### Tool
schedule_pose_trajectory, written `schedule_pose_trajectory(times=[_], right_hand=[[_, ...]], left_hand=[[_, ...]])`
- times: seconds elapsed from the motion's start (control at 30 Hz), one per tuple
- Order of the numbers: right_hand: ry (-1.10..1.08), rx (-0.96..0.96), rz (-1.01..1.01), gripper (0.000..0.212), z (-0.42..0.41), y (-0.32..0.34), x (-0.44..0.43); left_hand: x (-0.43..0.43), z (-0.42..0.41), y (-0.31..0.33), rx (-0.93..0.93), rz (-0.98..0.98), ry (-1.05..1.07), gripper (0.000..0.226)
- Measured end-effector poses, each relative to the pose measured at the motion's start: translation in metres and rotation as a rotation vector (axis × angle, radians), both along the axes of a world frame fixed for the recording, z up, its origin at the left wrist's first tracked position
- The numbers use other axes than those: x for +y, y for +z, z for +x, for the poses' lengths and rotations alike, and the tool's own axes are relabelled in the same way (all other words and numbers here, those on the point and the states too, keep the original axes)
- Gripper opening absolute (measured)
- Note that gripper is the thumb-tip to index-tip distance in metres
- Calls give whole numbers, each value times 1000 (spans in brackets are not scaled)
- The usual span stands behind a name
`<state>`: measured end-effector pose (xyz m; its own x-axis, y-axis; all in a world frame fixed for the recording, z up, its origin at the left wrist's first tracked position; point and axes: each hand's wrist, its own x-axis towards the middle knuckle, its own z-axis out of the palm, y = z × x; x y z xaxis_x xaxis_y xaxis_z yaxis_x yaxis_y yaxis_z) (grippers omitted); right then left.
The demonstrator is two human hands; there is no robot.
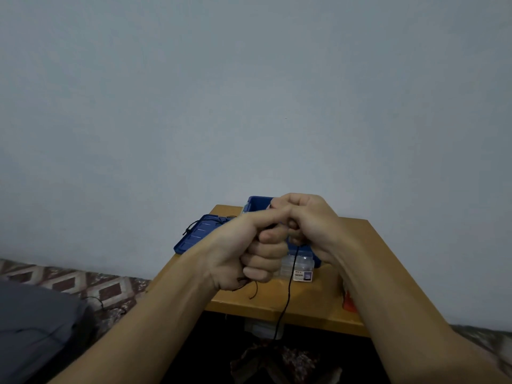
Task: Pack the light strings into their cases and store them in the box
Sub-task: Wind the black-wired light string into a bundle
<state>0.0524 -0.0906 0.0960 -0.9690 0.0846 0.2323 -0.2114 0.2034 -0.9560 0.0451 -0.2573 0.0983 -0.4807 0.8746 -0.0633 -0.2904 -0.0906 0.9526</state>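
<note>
My left hand [246, 253] and my right hand [304, 217] are held together above a small wooden table [318, 303], both with fingers curled round a dark light string [288, 295]. One strand hangs from between the hands down past the table's front edge, and short ends stick out under my left fist. Behind the hands stands a blue box [256, 203], mostly hidden. Its blue lid [196, 234] lies to the left with another dark string at its edge. A clear plastic case [300, 268] with a label stands just below my right hand.
An orange object [349, 303] lies at the table's right side, partly behind my right forearm. A patterned floor [83, 284] and a grey cushion [36, 322] are at the left, with a thin dark cord on the floor. A plain wall fills the background.
</note>
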Motion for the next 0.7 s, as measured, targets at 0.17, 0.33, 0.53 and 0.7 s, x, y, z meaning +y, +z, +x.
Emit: schedule_pose_trajectory(times=[0.17, 0.33, 0.53, 0.7], right_hand=[[247, -84, 108, 31, 7, -16, -3], [319, -227, 70, 33, 13, -17, -5], [369, -316, 123, 29, 15, -24, -2], [291, -275, 204, 36, 17, -22, -2]], left_hand=[[-4, 2, 12, -86, 413, -105, 39], [0, 1, 16, 62, 470, 345, 24], [2, -13, 7, 12, 604, 616, 28], [-1, -20, 3, 85, 570, 728, 28]])
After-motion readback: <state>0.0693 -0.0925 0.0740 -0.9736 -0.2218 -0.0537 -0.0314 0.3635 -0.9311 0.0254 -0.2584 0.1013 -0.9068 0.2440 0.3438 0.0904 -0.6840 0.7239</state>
